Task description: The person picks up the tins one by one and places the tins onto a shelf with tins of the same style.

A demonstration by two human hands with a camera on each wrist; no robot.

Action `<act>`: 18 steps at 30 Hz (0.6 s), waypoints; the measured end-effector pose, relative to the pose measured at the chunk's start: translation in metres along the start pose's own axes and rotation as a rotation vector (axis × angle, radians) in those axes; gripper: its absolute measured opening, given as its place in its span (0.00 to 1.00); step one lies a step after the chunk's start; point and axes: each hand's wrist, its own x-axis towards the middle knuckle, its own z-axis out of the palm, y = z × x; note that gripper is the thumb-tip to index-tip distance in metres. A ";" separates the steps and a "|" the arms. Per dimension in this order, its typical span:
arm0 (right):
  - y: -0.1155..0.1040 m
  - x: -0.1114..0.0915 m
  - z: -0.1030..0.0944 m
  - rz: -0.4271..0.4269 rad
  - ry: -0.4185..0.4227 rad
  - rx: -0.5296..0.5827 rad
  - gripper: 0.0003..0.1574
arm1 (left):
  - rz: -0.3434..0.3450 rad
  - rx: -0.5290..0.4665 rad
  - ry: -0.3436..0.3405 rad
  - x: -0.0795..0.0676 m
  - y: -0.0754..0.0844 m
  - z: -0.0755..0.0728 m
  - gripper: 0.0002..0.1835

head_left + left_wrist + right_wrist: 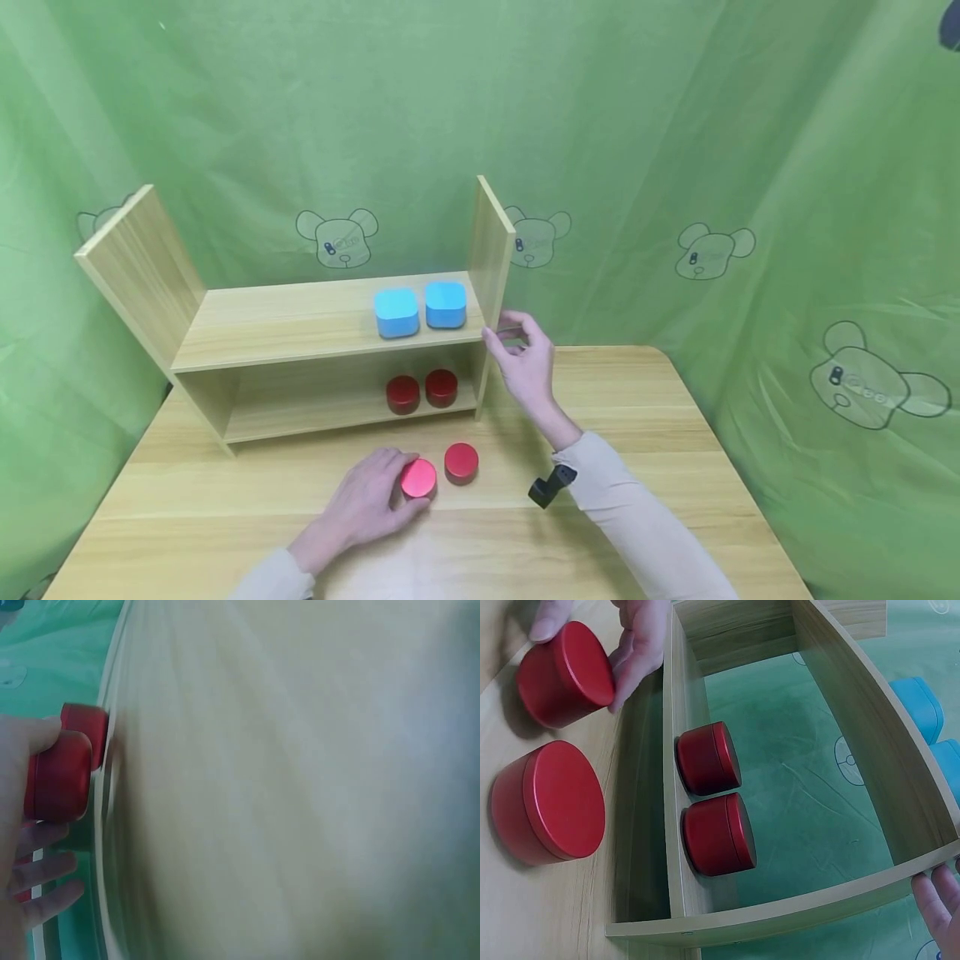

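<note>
My left hand [366, 498] grips a round red tin [418, 478] on the table, thumb on one side and fingers on the other. Just right of it stands a second red tin [461, 463], free of any hand. Beside the wooden shelf [285, 321], my right hand [529, 367] holds the right side panel [492, 250] by its front edge. In the right wrist view, some of its fingertips [928, 896] touch the panel's outer face; the rest of that hand is cut off.
Two blue rounded boxes [397, 313] sit on the upper board, toward the right. Below them, two dark red tins [402, 394] stand on the lower board. The shelf's left panel [142, 267] rises at the far left. A green curtain [637, 150] hangs behind the wooden table [637, 467].
</note>
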 end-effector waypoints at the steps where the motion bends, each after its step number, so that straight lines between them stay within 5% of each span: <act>1: 0.000 0.000 0.000 -0.002 0.000 -0.002 0.20 | 0.001 0.002 0.014 0.000 -0.001 -0.001 0.35; 18: 0.000 0.000 -0.001 0.015 0.001 -0.010 0.21 | -0.135 -0.006 0.095 0.000 -0.021 -0.022 0.35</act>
